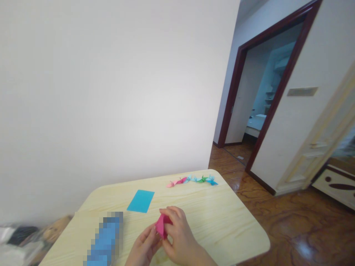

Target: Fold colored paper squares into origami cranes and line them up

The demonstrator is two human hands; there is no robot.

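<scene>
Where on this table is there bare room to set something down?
Bare wood of the light wooden table lies right of the right hand, below the origami cranes. Crowded in front, where the left hand and pink folded paper sit beside a pixelated blue object.

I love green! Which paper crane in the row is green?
The green paper crane, second from the right end of the row; the others are pink or blue.

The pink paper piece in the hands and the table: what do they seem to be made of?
The pink paper piece looks like thin matte paper, with sharp folds. The table seems to be pale wood or a wood-look laminate, with visible grain and a slight shine; the picture cannot settle which.
</scene>
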